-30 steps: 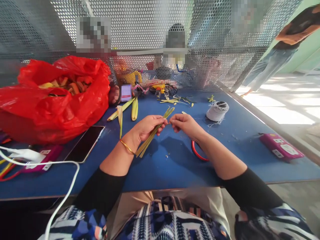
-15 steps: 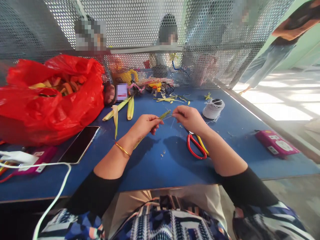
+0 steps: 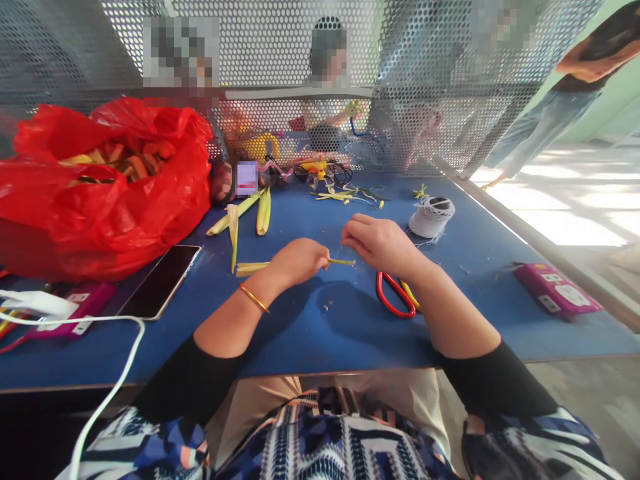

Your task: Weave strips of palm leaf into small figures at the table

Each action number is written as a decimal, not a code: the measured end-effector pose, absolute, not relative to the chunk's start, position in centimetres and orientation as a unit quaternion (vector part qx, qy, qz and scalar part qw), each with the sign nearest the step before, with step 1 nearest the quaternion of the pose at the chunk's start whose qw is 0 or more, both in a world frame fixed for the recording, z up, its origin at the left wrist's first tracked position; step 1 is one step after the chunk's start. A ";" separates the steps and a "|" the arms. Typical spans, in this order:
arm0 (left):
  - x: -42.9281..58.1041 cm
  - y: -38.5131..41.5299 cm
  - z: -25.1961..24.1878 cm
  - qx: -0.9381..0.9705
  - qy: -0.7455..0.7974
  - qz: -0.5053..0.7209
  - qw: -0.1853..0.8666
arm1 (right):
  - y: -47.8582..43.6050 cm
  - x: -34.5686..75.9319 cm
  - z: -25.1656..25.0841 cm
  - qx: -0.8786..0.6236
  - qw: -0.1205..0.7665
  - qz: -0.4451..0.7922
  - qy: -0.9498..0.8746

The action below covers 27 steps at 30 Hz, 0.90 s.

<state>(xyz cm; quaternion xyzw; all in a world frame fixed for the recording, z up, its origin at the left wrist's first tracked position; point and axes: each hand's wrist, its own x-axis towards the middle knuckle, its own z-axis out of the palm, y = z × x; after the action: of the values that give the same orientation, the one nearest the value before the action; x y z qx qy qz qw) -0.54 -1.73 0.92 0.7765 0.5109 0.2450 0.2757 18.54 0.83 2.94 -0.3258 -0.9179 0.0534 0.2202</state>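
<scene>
My left hand (image 3: pixel 299 260) is closed around a bundle of yellow-green leaf strips (image 3: pixel 250 267), which now lies almost level over the blue table (image 3: pixel 310 320). Its short green end sticks out to the right of my fist. My right hand (image 3: pixel 381 243) hovers just above that end with fingers pinched together; what it pinches is too thin to make out. Red-handled scissors (image 3: pixel 395 298) lie on the table under my right wrist. A spool of white thread (image 3: pixel 431 218) stands to the right of my right hand.
A red plastic bag (image 3: pixel 107 187) full of leaf pieces fills the left. A phone (image 3: pixel 160 280), a pink case (image 3: pixel 75 308) and a white cable (image 3: pixel 105 393) lie at front left; another pink case (image 3: pixel 557 297) right. Loose leaves (image 3: pixel 245 213) and a perforated metal screen (image 3: pixel 300 87) behind; other people beyond.
My left hand has turned the strip bundle from steeply slanted to nearly level and lowered it. My right hand stayed pinched at its tip. The scissors came into view from under my wrist.
</scene>
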 end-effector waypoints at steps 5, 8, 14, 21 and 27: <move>-0.7 -2.0 1.8 0.819 0.418 0.225 0.323 | 3.0 19.2 1.9 -0.370 0.251 0.249 -0.859; -1.1 -1.9 2.2 0.780 0.452 0.322 0.289 | 3.8 18.9 0.8 -0.402 0.261 0.374 -0.794; -1.5 -1.1 1.7 0.685 0.556 0.412 0.229 | 1.8 16.6 -0.4 -0.324 0.318 0.248 -0.856; -1.2 -1.0 0.9 0.734 0.592 0.307 0.124 | 0.4 16.4 -0.2 -0.234 0.312 0.069 -0.918; -0.8 -1.6 0.9 0.868 0.475 0.101 0.106 | 1.5 17.8 1.0 -0.260 0.257 0.025 -0.930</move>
<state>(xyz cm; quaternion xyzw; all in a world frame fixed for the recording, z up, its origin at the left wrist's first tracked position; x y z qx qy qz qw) -0.75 -1.60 0.92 0.8676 0.4753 0.1008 0.1058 17.76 1.48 1.03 -0.2597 -0.9305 0.0248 0.2572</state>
